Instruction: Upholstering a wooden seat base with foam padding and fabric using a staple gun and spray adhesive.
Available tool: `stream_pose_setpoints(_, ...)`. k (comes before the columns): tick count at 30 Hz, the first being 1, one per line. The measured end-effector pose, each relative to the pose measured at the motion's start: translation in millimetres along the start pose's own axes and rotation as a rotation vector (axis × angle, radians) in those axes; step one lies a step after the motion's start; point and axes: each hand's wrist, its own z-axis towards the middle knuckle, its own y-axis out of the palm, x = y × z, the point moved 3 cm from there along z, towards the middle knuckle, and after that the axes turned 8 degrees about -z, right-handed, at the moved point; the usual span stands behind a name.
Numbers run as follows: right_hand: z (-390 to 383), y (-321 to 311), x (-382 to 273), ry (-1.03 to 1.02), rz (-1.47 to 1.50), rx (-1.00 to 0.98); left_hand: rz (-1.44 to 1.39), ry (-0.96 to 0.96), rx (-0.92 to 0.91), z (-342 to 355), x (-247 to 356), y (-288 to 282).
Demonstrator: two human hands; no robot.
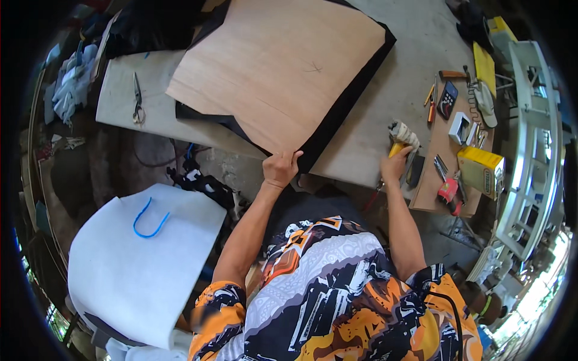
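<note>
A light brown plywood board [277,66] lies on the table, with black fabric [355,102] showing around its edges. My left hand [282,168] is closed at the board's near corner, fingers gripping the fabric and the edge there. To the right, my right hand [394,165] is wrapped around a yellow staple gun [398,144] whose head is bound in whitish wrapping. A red hose [373,195] hangs below that hand. The staple gun is held over the table's near edge, apart from the board.
Scissors [138,99] lie on the table's left. A wooden side board [430,192] on the right carries a yellow box [480,171], a red tool [448,191], a dark phone-like device [447,100] and screwdrivers. A white padded piece [144,265] with a blue strip [147,233] stands at lower left.
</note>
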Motion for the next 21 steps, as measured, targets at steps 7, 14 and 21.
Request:
stream_pose_setpoints(7,11,-81,-4,0.114,0.507,-0.375,-0.052,-0.073,0.086,-11,-6,-1)
stream_pose_setpoints(14,-73,-159,-98,-0.909,0.790,-0.598,-0.097,-0.077,0.097,-11,-5,-3)
stream_pose_setpoints(21,-108,-141,-133,-1.059,0.125,-0.741,-0.111,-0.076,0.100,-13,-8,-3)
